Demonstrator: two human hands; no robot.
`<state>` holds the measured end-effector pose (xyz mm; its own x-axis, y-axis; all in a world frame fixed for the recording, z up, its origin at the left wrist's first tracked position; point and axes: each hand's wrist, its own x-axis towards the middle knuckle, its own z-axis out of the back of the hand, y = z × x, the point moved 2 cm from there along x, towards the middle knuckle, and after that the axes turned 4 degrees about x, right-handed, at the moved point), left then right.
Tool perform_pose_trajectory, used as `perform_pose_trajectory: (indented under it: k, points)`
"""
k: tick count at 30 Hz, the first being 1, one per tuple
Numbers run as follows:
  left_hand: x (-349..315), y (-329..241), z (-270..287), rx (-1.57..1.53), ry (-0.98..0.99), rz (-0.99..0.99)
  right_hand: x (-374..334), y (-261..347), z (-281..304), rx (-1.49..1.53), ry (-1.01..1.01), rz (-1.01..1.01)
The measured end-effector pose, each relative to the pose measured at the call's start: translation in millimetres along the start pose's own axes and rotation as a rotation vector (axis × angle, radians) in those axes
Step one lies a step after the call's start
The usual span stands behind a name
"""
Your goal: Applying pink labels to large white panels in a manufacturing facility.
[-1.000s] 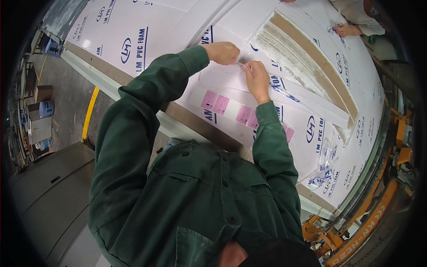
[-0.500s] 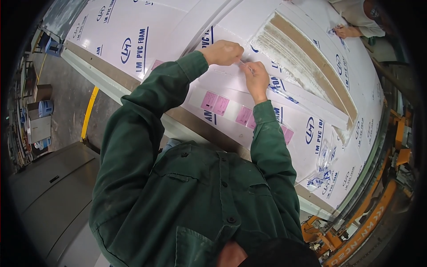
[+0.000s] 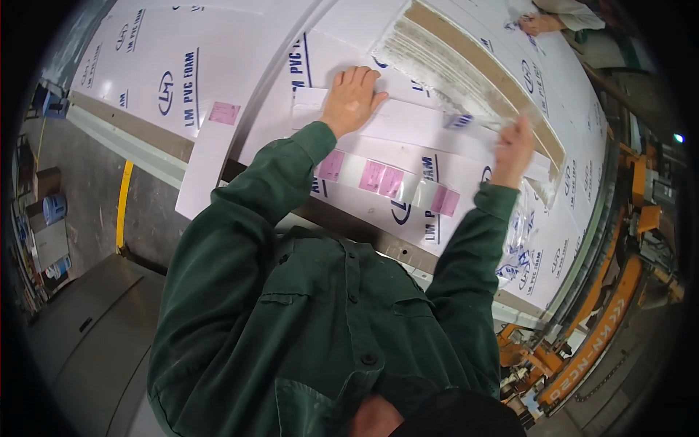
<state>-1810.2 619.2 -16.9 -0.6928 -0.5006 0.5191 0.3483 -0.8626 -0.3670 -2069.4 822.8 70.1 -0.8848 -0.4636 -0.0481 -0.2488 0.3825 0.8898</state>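
My left hand (image 3: 352,100) lies with its fingers spread on a long white strip (image 3: 415,125), pressing it down on the large white foam board (image 3: 251,138). My right hand (image 3: 512,154) is closed near the strip's right end, gripping clear plastic film (image 3: 460,121) with blue print. The film stretches up off the strip to the closed fingers and is smeared by motion. Nearer me, a clear band with several pink labels (image 3: 382,178) lies on the board.
Beyond the strip is a curved brown piece (image 3: 484,62) with a whitish, scraped-looking band beside it. Crumpled film (image 3: 517,258) lies at the right. Another person's hand (image 3: 542,25) is at the far right. Orange machinery (image 3: 593,335) stands at lower right, a dark grey cabinet (image 3: 95,328) at lower left.
Both hands were together, pinching film at the strip's left end. My left hand has opened flat on the strip; my right hand has moved right, pulling the film along. The view has shifted.
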Motion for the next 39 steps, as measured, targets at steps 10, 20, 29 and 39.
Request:
perform_pose_trajectory:
  k: [10, 20, 29, 39]
  points:
    - [6, -9, -1, -0.002, 0.007, 0.008, 5, 169, 173, -0.668, -0.458, 0.518]
    - [35, -173, -101, -0.173, 0.142, -0.211, 88, 206, 206, 0.025, -0.134, 0.108]
    - [33, -191, -108, 0.106, 0.179, -0.280, -36, 612, 373, -2.193, -0.620, 0.839]
    - [35, -197, -103, 0.195, 0.198, -0.309, 23, 302, 305, -1.447, -0.116, 0.204]
